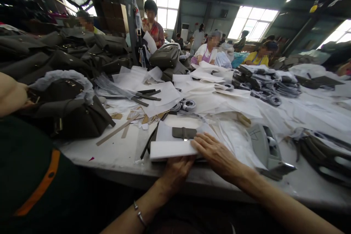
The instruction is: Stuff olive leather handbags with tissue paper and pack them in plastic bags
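Note:
On the table's front edge lies a dark grey-brown handbag with a buckled flap tab [183,132] and white wrapping sheet around it. A white foam-like strip [173,150] runs across its near side. Beneath the strip's lower edge is my left hand [178,172], its fingers closed against it and partly hidden. My right hand [215,155] grips the strip's right end, fingers laid over the top beside the tab; its thumb is hidden. To the right of the bag stands a grey tape dispenser [265,150].
Dark handbags [68,113] are piled at left, beside a co-worker's arm [12,95]. White sheets [214,95], cut strips [117,128] and rolled straps [189,105] cover the table. More wrapped straps [326,153] lie right. Several people work behind the table.

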The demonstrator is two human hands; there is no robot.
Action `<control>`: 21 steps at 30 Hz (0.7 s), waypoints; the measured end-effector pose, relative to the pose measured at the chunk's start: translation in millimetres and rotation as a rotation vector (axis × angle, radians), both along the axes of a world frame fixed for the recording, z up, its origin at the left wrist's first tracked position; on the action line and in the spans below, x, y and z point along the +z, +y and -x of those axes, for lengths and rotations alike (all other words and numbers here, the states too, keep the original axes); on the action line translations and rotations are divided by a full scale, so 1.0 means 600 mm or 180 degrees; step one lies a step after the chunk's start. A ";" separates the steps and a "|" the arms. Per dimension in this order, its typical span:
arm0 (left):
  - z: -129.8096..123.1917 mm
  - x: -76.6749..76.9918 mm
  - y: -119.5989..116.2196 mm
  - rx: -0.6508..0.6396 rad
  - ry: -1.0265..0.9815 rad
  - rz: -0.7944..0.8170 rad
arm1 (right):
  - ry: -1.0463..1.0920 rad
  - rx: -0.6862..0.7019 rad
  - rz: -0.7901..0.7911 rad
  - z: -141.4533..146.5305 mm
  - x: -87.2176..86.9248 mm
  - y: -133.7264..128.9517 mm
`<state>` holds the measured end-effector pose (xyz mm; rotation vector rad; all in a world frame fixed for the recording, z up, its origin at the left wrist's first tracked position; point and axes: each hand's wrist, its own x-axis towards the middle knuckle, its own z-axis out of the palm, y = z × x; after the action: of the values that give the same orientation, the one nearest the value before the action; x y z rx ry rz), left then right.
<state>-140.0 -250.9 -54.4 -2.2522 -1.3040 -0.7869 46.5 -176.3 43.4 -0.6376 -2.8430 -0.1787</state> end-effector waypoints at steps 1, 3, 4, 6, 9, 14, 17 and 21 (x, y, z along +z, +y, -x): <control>0.000 0.000 0.000 -0.0015 0.0014 0.0083 | -0.0047 0.0068 0.0059 0.008 -0.001 -0.007; 0.001 0.001 0.000 -0.0052 0.0050 0.0151 | -0.0044 0.0198 0.0214 0.019 0.000 -0.012; 0.002 0.001 0.001 -0.0074 0.0078 0.0133 | 0.0017 0.0214 0.0240 0.019 0.001 -0.009; 0.003 0.000 0.002 -0.0068 0.0115 0.0075 | 0.0202 0.0106 0.0130 0.014 0.006 0.007; 0.003 0.001 0.005 -0.0077 0.0043 -0.0021 | 0.0262 -0.0160 -0.0086 -0.006 0.010 0.035; 0.001 0.005 0.007 -0.0115 -0.0048 -0.0104 | -0.0214 -0.0322 0.0125 -0.025 -0.012 0.044; 0.000 0.007 0.005 -0.0117 -0.0041 -0.0059 | -0.0333 -0.0249 0.0160 -0.013 -0.022 0.030; 0.001 0.010 0.003 -0.0095 -0.0018 0.0020 | -0.0238 -0.0232 0.0165 0.012 -0.023 0.015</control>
<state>-140.7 -249.0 -48.6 -2.2809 -1.2799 -0.8015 39.3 -167.2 29.3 -0.7615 -2.9063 -0.1443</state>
